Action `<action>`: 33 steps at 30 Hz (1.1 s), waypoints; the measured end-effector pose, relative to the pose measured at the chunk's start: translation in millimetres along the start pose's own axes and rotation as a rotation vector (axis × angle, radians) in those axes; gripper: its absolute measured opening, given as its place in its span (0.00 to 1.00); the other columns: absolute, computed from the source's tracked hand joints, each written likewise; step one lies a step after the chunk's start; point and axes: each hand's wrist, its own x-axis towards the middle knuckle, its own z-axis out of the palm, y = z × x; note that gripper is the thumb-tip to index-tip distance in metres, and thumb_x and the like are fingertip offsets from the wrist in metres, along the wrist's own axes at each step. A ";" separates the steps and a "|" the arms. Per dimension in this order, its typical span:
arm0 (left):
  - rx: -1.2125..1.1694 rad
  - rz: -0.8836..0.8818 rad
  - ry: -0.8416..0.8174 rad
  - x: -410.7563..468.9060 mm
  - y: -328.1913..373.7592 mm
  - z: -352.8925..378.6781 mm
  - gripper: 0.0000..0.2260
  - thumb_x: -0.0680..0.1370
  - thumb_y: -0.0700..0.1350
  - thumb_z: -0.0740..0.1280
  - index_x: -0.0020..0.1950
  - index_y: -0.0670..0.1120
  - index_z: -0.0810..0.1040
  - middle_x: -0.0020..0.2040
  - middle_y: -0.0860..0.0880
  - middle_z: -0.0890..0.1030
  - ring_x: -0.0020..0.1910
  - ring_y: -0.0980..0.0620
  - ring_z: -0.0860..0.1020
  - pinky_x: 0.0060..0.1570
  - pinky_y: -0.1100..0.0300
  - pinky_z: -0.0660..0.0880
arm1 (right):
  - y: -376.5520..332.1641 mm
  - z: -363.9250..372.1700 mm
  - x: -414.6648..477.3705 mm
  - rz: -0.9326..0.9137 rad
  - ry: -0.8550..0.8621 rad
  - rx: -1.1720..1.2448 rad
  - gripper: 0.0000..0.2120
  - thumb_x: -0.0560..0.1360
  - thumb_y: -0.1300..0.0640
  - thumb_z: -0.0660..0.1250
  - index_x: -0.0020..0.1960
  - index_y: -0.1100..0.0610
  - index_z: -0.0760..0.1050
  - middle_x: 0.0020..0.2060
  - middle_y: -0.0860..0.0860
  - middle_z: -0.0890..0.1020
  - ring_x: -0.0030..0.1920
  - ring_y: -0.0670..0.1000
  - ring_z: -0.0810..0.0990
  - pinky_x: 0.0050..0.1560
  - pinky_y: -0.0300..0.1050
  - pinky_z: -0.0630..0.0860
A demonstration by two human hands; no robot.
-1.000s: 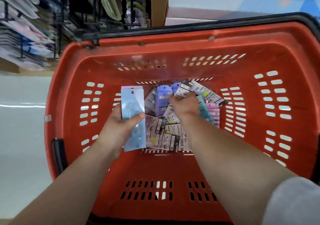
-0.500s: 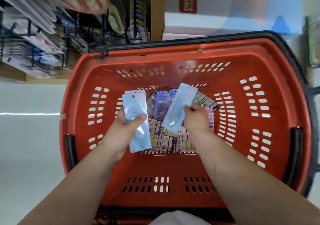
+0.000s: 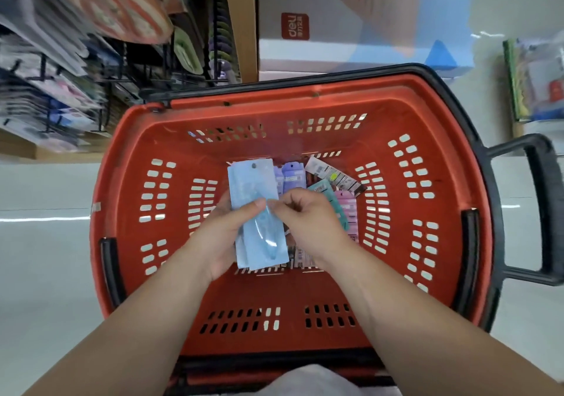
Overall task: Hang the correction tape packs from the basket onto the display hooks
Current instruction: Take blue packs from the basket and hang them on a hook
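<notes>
A red basket [image 3: 427,115] stands below me on the floor. My left hand [image 3: 219,240] grips a small stack of light blue correction tape packs [image 3: 253,182] above the basket's middle, thumb across their front. My right hand [image 3: 308,221] has its fingers curled, and its fingertips pinch the stack's right edge beside my left thumb. Loose packs lie on the basket floor behind my hands: a purple pack [image 3: 293,176], a teal pack [image 3: 320,189], a pink pack [image 3: 346,205] and one turned barcode side up [image 3: 331,176]. The display hooks [image 3: 122,72] with hanging goods are at the upper left, blurred.
The basket's black pull handle [image 3: 546,209] sticks out to the right. A white carton with a red logo [image 3: 335,38] stands behind the basket, next to a wooden shelf upright [image 3: 241,23]. More packaged goods [image 3: 531,81] sit at the far right on the pale floor.
My right hand lifted a blue pack out of the basket and brought it left onto the pack in my left hand. The view has pulled back from the basket.
</notes>
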 end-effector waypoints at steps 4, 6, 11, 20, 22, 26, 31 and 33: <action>0.056 -0.004 0.034 11.6 -1.2 -2.6 0.31 0.67 0.46 0.78 0.70 0.49 0.77 0.60 0.44 0.87 0.55 0.42 0.86 0.47 0.48 0.82 | 10.9 -6.2 17.4 0.071 0.061 0.043 0.18 0.80 0.52 0.70 0.44 0.68 0.77 0.34 0.57 0.77 0.36 0.51 0.77 0.39 0.49 0.76; 0.055 -0.016 0.109 20.8 -1.9 -7.0 0.27 0.65 0.46 0.78 0.64 0.52 0.79 0.55 0.47 0.88 0.54 0.42 0.86 0.50 0.47 0.81 | 24.5 -21.8 39.3 0.124 0.222 0.006 0.14 0.81 0.51 0.68 0.51 0.64 0.81 0.39 0.55 0.82 0.40 0.51 0.80 0.44 0.48 0.79; 0.114 -0.035 0.204 40.6 -6.4 -22.0 0.25 0.69 0.43 0.81 0.65 0.52 0.78 0.57 0.46 0.87 0.54 0.41 0.86 0.57 0.40 0.81 | 68.4 -65.3 100.1 0.182 0.468 -0.318 0.15 0.81 0.52 0.66 0.67 0.42 0.73 0.55 0.49 0.83 0.42 0.51 0.82 0.43 0.44 0.82; 0.149 -0.036 0.183 40.2 -13.3 -33.9 0.28 0.64 0.47 0.79 0.65 0.50 0.80 0.55 0.46 0.88 0.52 0.44 0.87 0.51 0.46 0.81 | 84.5 -76.2 138.1 0.381 0.532 -0.388 0.18 0.84 0.45 0.60 0.43 0.55 0.77 0.42 0.57 0.86 0.39 0.56 0.86 0.40 0.45 0.81; 0.144 -0.035 0.187 36.4 -13.2 -32.3 0.28 0.65 0.47 0.79 0.65 0.51 0.81 0.55 0.47 0.88 0.53 0.44 0.87 0.52 0.45 0.81 | 81.3 -75.1 129.6 0.336 0.572 -0.359 0.16 0.82 0.45 0.65 0.45 0.55 0.82 0.41 0.54 0.86 0.36 0.53 0.83 0.33 0.40 0.75; 0.141 -0.028 0.188 22.5 -9.3 -26.2 0.15 0.75 0.41 0.77 0.60 0.52 0.82 0.53 0.45 0.88 0.53 0.43 0.86 0.54 0.45 0.81 | 69.9 -67.4 106.7 0.221 0.645 -0.188 0.10 0.75 0.48 0.76 0.43 0.54 0.86 0.33 0.48 0.84 0.32 0.49 0.80 0.32 0.35 0.74; 0.094 0.002 0.249 2.6 -2.8 -23.9 0.22 0.73 0.40 0.79 0.64 0.51 0.79 0.56 0.44 0.87 0.54 0.41 0.86 0.55 0.41 0.81 | 51.5 -50.1 64.9 0.143 0.626 -0.060 0.13 0.69 0.52 0.81 0.32 0.52 0.80 0.26 0.45 0.80 0.29 0.49 0.77 0.35 0.41 0.76; 0.062 0.027 0.279 -6.2 1.1 -24.5 0.20 0.74 0.38 0.77 0.62 0.52 0.78 0.55 0.45 0.86 0.53 0.41 0.85 0.52 0.42 0.81 | 44.8 -45.0 49.1 0.067 0.548 -0.019 0.15 0.68 0.56 0.81 0.30 0.53 0.76 0.25 0.45 0.78 0.29 0.49 0.74 0.37 0.47 0.75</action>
